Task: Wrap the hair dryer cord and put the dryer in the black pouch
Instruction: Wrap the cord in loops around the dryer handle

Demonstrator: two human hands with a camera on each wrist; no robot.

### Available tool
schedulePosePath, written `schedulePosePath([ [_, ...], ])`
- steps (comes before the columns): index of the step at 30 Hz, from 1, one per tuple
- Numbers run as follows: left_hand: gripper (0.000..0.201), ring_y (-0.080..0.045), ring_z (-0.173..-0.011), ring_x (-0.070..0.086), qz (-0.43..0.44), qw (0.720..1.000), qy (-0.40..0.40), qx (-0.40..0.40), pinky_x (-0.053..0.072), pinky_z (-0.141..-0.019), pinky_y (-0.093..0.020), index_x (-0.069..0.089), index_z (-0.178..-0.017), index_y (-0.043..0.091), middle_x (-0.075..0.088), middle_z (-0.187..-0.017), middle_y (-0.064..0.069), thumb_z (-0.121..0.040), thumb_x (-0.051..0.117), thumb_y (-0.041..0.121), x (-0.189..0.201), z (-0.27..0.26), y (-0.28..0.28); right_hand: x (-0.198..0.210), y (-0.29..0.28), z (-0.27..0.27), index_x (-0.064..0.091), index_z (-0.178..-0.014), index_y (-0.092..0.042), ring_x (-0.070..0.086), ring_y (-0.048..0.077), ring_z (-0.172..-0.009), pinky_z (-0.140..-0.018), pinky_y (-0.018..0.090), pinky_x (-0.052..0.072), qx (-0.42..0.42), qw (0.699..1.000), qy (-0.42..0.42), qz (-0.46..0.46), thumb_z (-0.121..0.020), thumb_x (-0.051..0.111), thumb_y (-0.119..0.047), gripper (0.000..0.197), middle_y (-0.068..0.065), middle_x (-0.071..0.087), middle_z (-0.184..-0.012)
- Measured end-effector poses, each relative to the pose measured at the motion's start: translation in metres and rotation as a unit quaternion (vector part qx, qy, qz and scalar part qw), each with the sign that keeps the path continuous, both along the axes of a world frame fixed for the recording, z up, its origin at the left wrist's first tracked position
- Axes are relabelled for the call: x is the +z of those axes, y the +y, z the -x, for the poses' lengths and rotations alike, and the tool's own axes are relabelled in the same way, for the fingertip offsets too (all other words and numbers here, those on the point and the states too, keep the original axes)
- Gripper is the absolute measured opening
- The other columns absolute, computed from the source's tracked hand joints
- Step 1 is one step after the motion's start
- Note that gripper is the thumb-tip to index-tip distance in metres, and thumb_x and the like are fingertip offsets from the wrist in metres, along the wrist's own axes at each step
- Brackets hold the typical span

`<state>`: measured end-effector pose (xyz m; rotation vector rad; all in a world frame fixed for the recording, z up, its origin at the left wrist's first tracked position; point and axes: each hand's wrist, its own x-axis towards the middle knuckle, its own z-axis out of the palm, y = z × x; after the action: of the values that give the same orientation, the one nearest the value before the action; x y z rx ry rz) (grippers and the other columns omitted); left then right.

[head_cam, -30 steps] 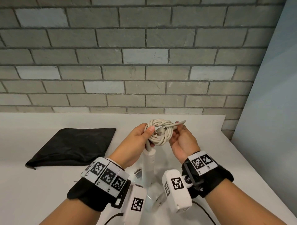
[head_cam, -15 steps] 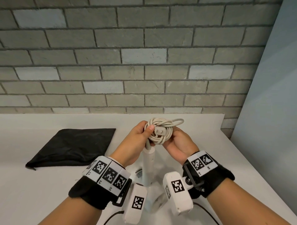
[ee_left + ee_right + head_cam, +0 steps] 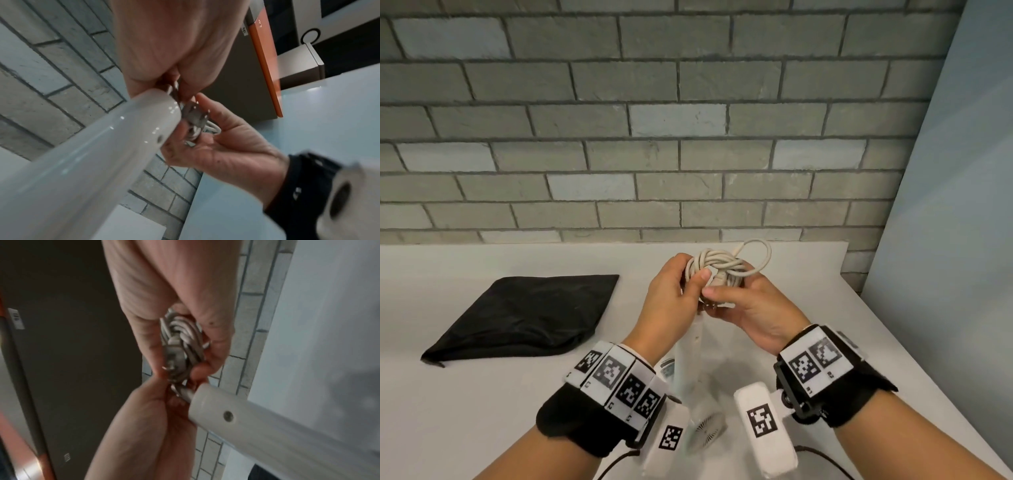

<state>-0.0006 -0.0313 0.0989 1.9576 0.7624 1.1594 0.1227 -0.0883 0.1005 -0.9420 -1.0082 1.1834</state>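
Head view alone: black pouch (image 3: 527, 313).

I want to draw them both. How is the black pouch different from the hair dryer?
The black pouch is dark, soft cloth, while the hair dryer is white, hard and shiny. The pouch lies flat on the white table, but the dryer hangs handle-up from its bundled cord. Nobody touches the pouch, whereas the left hand and right hand grip the dryer's cord. Both are in front of the brick wall.
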Motion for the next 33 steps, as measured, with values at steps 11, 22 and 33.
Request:
schedulePosePath([
  [11, 0.014, -0.03, -0.076, 0.063, 0.004, 0.999, -0.025, 0.022, 0.05, -0.052, -0.014, 0.052, -0.085, 0.007, 0.059, -0.092, -0.022, -0.09, 0.054, 0.02, -0.002, 0.004, 0.009, 0.014, -0.02, -0.015, 0.049, -0.114, 0.006, 0.062, 0.015, -0.045, -0.046, 0.019, 0.052, -0.094, 0.987, -0.115, 0.068, -0.087, 0.048, 0.01, 0.027, 0.015, 0.059, -0.067],
  [22, 0.011, -0.008, -0.063, 0.063, 0.052, 0.998, -0.033, -0.034, 0.053, -0.06, -0.02, 0.052, -0.091, 0.007, 0.064, -0.078, -0.004, -0.093, 0.05, 0.018, -0.001, 0.002, 0.001, 0.008, -0.014, 0.02, 0.048, -0.087, -0.006, 0.066, 0.023, -0.059, -0.058, 0.039, 0.058, -0.199, 0.957, -0.208, 0.031, -0.079, 0.067, -0.034, 0.035, 0.011, 0.061, -0.077],
  [33, 0.018, -0.006, -0.068, 0.059, 0.112, 0.987, -0.077, -0.088, 0.05, -0.063, -0.016, 0.058, -0.098, 0.004, 0.063, -0.08, -0.005, -0.093, 0.047, 0.018, -0.001, 0.007, -0.001, 0.01, -0.008, 0.029, 0.054, -0.096, -0.004, 0.065, 0.022, -0.055, -0.058, 0.041, 0.058, -0.226, 0.951, -0.203, 0.056, -0.082, 0.065, -0.028, 0.03, 0.01, 0.064, -0.073],
])
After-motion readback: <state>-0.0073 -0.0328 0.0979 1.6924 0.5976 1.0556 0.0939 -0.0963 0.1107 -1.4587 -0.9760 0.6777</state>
